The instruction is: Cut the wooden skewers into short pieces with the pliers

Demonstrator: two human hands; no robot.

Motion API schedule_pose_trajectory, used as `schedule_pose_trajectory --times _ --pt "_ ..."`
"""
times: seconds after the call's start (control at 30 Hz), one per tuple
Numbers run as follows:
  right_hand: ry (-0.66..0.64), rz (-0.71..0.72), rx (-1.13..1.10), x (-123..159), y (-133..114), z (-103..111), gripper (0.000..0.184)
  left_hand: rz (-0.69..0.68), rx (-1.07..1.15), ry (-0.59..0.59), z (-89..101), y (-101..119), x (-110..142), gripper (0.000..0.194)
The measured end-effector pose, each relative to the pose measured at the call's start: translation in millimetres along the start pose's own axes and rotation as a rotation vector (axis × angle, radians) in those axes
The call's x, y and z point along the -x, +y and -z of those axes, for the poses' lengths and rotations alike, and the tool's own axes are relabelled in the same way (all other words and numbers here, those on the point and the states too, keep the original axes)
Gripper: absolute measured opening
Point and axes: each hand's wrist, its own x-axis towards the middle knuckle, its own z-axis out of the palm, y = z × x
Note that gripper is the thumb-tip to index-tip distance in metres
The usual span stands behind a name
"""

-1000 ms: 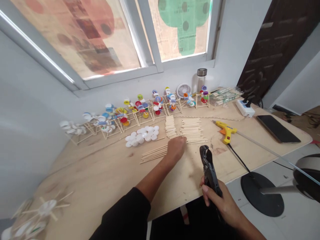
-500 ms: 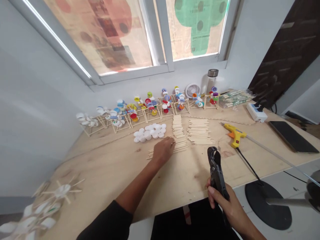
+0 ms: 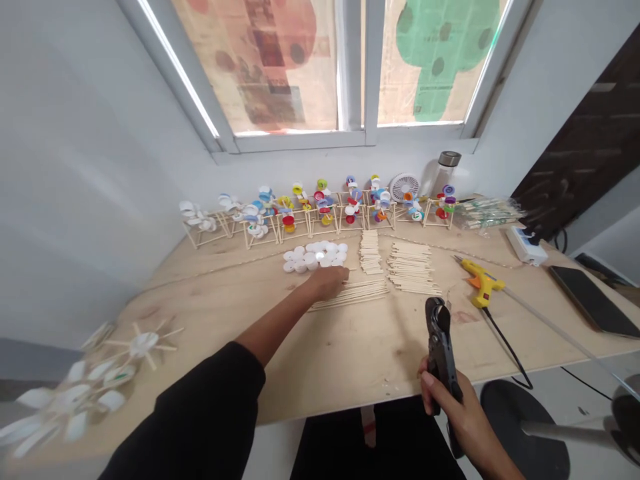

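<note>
My left hand [image 3: 330, 281] reaches over the left end of a row of long thin wooden sticks [image 3: 360, 293], just in front of several white bottle caps [image 3: 315, 257]. Its fingers are pressed together, and what they hold, if anything, is hidden. A pale sliver of wood shows beside the fingertips. At the table's front edge my right hand [image 3: 450, 397] grips a black plier-like cutter [image 3: 440, 347] with its rounded jaws pointing up. Beyond the tool lie a pile of short sticks [image 3: 370, 252] and a wider pile of sticks [image 3: 413, 268].
Stick-framed models with coloured caps [image 3: 325, 207] line the wall. To the right are a yellow glue gun [image 3: 483, 280], a phone [image 3: 595, 300], a power strip [image 3: 526, 245] and a bagged bundle of sticks [image 3: 490, 212]. White cap-and-stick wheels [image 3: 75, 400] lie at the left.
The view has turned a little to the left. Relative to the sticks, my left hand has shifted left and away from me, closer to the white caps. My right hand still holds the cutter.
</note>
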Motion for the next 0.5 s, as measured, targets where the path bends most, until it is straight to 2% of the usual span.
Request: schedule_pose_trajectory --times 0.13,0.23,0.33,0.5 --pt "-0.005 0.004 0.024 0.3 0.6 -0.8 0.029 0.008 0.132 0.045 -1.6 -6.2 0.1 0.008" --pt "-0.003 0.011 0.042 -0.2 1.4 -1.0 0.030 0.011 0.284 0.127 -1.3 -11.0 7.2 0.006" --pt "-0.008 0.018 0.040 -0.3 1.9 -0.8 0.030 0.006 0.487 0.246 0.4 -14.2 21.6 0.008" --pt "-0.024 0.019 0.047 0.1 3.4 0.5 0.031 0.043 0.837 0.493 -7.1 -12.8 52.4 0.024"
